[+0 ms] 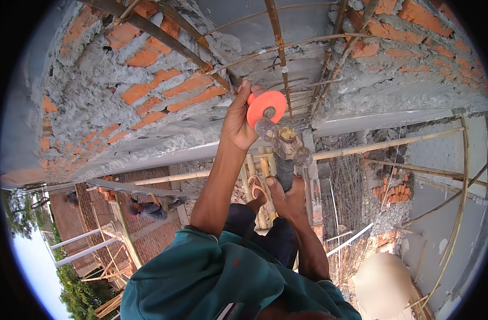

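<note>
- Our left hand point(238, 120) grips the chisel with its orange hand guard point(266, 106) against the brick wall point(164, 90).
- Our right hand point(288, 194) clamps the club hammer point(284, 143), head just below the guard.
- We judge we're mid-chiselling; next calls for a square strike.

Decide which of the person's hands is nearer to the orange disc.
Left. The left hand is raised beside the orange disc, its fingers touching the disc's edge. The right hand is lower, gripping the handle of the hammer, clearly apart from the disc.
</note>
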The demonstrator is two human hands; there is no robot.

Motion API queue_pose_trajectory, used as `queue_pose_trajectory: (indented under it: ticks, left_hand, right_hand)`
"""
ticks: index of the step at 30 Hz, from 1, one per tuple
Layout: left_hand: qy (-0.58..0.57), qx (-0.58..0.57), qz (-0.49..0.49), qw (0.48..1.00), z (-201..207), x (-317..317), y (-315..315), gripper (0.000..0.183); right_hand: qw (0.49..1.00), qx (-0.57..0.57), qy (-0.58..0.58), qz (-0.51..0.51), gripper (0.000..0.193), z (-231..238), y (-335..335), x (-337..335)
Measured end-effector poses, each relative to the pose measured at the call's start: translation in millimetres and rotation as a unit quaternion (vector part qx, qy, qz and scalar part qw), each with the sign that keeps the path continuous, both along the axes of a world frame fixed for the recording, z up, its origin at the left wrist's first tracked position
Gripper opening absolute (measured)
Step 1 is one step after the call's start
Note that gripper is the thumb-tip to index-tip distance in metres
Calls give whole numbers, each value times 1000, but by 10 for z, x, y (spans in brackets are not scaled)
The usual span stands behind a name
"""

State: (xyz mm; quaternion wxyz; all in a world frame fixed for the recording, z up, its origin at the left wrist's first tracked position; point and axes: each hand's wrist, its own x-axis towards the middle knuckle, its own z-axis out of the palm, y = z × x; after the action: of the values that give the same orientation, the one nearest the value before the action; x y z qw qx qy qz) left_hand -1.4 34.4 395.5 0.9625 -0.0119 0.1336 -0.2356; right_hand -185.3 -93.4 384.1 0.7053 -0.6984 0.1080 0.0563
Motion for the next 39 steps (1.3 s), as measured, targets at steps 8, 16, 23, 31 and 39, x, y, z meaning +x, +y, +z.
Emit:
queue_pose_trajectory:
  ticks: [8,16,23,31,39]
  left_hand:
    - [-1,-42,-6,999,-11,-7,10,10]
    - [-16,52,-9,998,74,-58,17,11]
    - [51,240,26,969,174,-101,5,11]
    - [19,204,14,979,174,-108,17,12]
    - [-3,172,-39,984,114,-59,145,12]
  right_hand:
    - [729,382,-485,-295,45,-13,166,-55]
    - [911,305,-261,-98,41,264,-339,-424]
    - [995,42,-48,-78,33,0,29,147]
    - [814,402,-223,-355,34,317,-194,-390]
    - [925,369,71,-58,30,566,-428,173]
